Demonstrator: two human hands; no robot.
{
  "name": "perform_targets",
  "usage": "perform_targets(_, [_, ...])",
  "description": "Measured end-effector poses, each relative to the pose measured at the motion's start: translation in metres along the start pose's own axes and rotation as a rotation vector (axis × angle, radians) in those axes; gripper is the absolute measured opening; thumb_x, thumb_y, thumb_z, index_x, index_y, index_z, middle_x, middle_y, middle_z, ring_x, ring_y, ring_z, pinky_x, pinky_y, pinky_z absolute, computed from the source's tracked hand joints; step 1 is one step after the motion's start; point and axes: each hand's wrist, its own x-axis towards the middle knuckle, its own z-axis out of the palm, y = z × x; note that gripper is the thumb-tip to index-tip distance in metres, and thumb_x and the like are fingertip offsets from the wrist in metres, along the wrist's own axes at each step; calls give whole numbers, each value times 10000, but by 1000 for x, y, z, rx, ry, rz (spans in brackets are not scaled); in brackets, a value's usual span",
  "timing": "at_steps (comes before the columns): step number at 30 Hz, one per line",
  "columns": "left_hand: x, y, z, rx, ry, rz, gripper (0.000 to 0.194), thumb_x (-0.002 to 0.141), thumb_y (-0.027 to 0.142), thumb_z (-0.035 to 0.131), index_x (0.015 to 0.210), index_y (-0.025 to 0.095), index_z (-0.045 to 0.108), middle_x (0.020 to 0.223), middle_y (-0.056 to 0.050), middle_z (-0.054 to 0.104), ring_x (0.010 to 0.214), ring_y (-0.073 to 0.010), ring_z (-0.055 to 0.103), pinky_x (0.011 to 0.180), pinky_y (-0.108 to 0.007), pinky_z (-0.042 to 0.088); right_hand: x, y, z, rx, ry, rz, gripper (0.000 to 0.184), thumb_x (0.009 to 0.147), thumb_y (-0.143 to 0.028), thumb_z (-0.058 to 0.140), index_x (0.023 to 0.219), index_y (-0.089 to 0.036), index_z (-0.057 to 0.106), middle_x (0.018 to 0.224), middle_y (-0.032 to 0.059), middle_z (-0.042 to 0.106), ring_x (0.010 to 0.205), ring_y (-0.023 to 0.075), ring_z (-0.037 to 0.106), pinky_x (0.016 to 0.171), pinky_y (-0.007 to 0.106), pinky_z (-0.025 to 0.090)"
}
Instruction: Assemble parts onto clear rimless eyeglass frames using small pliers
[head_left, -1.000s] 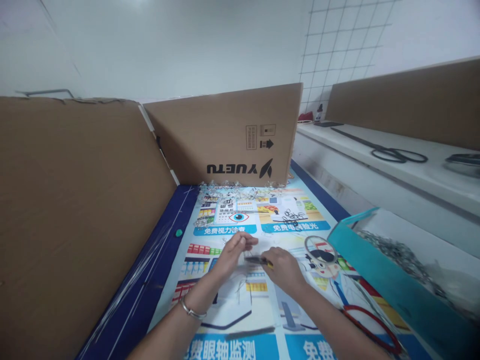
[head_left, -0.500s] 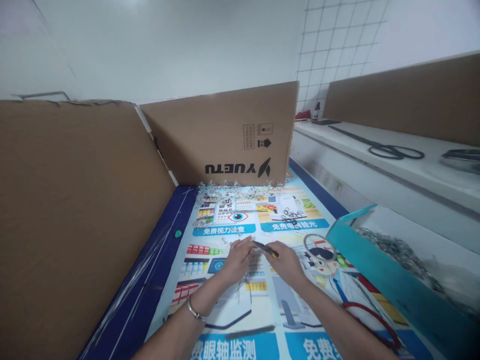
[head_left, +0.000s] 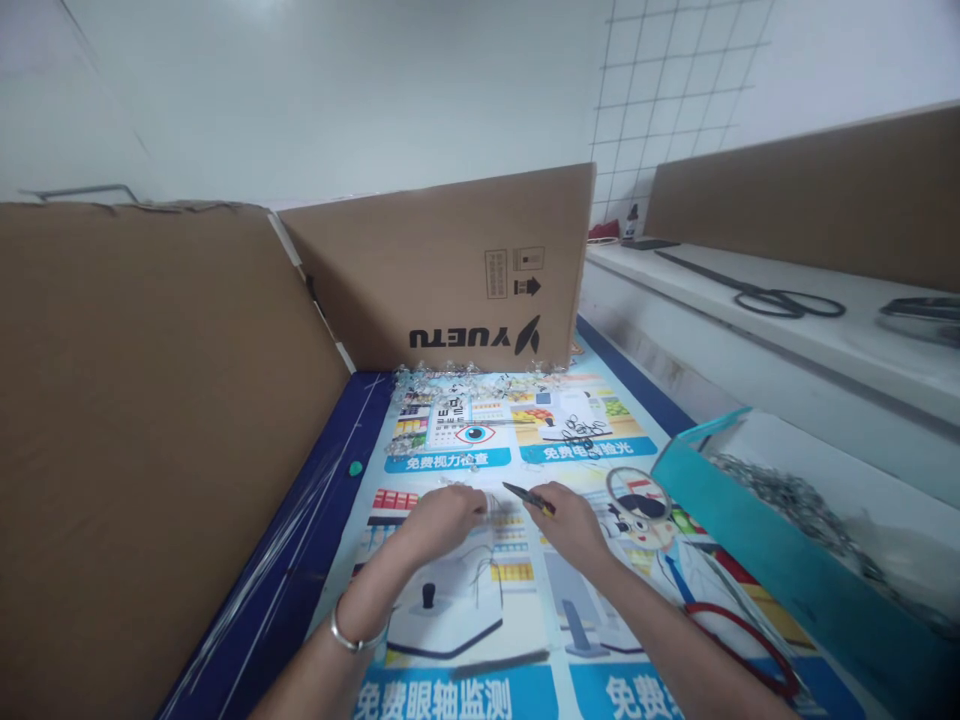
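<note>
My right hand [head_left: 568, 522] is wrapped around a pair of pliers [head_left: 531, 496] with dark pointed jaws and a bit of yellow on the grip. The jaws point left, toward my left hand [head_left: 444, 520]. Bent over the printed sheet, my left hand has its fingers pinched together. What they hold, if anything, is too small to make out. Thin wire strands [head_left: 481, 575] show just below the left fingertips. Small clear pieces [head_left: 450, 482] lie on the sheet beyond that hand. A gap separates the plier tips from the left fingers.
A printed sheet [head_left: 525, 640] covers the table. Clear pieces [head_left: 442, 382] lie along an upright cardboard panel [head_left: 450, 260]; dark rings [head_left: 581, 432] lie nearby. At right stand a teal box [head_left: 757, 530] of metal pieces and a ledge with scissors [head_left: 780, 300]. Wires [head_left: 262, 570] lie left.
My left hand has moved left and slightly down, away from the plier tips it was touching or close to. My right hand and the pliers have stayed nearly in place.
</note>
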Motion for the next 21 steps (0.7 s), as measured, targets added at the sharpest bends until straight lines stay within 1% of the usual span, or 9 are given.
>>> perform_targets(1, [-2, 1, -1, 50, -62, 1, 97, 715, 201, 517, 739, 207, 611, 780, -55, 633, 752, -217, 569, 681, -290, 389, 0, 0, 0, 3, -5, 2, 191, 779, -288, 441, 792, -212, 615, 724, 10, 576, 707, 148, 531, 635, 239, 375])
perform_targets(3, [-5, 3, 2, 116, -111, 12, 54, 648, 178, 566, 687, 200, 597, 755, -55, 626, 723, -221, 571, 628, -274, 385, 0, -1, -1, 3, -13, 5, 189, 777, -291, 442, 791, -211, 613, 723, 8, 574, 709, 148, 529, 634, 240, 374])
perform_targets(5, [-6, 5, 9, 146, -91, 31, 45, 623, 162, 575, 653, 193, 586, 733, -61, 621, 702, -226, 573, 595, -270, 380, 0, -1, -1, 1, -9, 4, 183, 773, -292, 449, 786, -209, 611, 730, 9, 576, 715, 149, 529, 640, 242, 373])
perform_targets(7, [-5, 7, 14, 148, -66, 39, 43, 629, 150, 558, 614, 187, 574, 682, -66, 614, 661, -226, 574, 576, -277, 377, 0, -2, -1, -2, -2, 2, 178, 770, -294, 457, 781, -208, 612, 736, 11, 579, 718, 148, 531, 643, 241, 373])
perform_targets(10, [-5, 11, 16, 89, -53, 30, 90, 640, 142, 537, 560, 179, 560, 610, -76, 601, 617, -226, 573, 570, -290, 383, 1, -1, -1, -13, -2, -4, 178, 770, -296, 459, 767, -210, 615, 726, 7, 580, 708, 143, 534, 629, 233, 369])
perform_targets(14, [-6, 14, 14, 56, -69, 57, 109, 664, 141, 514, 581, 180, 574, 624, -97, 616, 627, -240, 586, 604, -318, 398, 0, -1, -1, -28, -8, -2, 174, 771, -292, 457, 756, -216, 613, 721, -1, 575, 707, 137, 532, 622, 227, 363])
perform_targets(17, [-8, 16, 9, 132, -139, 66, 143, 680, 132, 475, 603, 184, 584, 633, -100, 626, 614, -249, 588, 616, -327, 391, -1, -2, -2, -24, -7, -15, 175, 775, -289, 452, 755, -216, 610, 711, 3, 568, 711, 142, 529, 623, 232, 359])
perform_targets(19, [-9, 16, 4, 178, -188, 67, 157, 690, 137, 452, 646, 188, 594, 648, -93, 630, 606, -247, 580, 602, -315, 378, -1, -3, -2, -21, -15, -18, 172, 775, -287, 451, 747, -218, 606, 697, 1, 561, 706, 143, 527, 613, 233, 352])
perform_targets(21, [-10, 15, -1, 187, -205, 78, 167, 712, 152, 434, 708, 196, 595, 659, -75, 628, 596, -226, 564, 579, -286, 360, -1, -4, -3, -19, -25, -11, 169, 771, -288, 452, 748, -221, 606, 687, -2, 556, 697, 142, 526, 602, 232, 345])
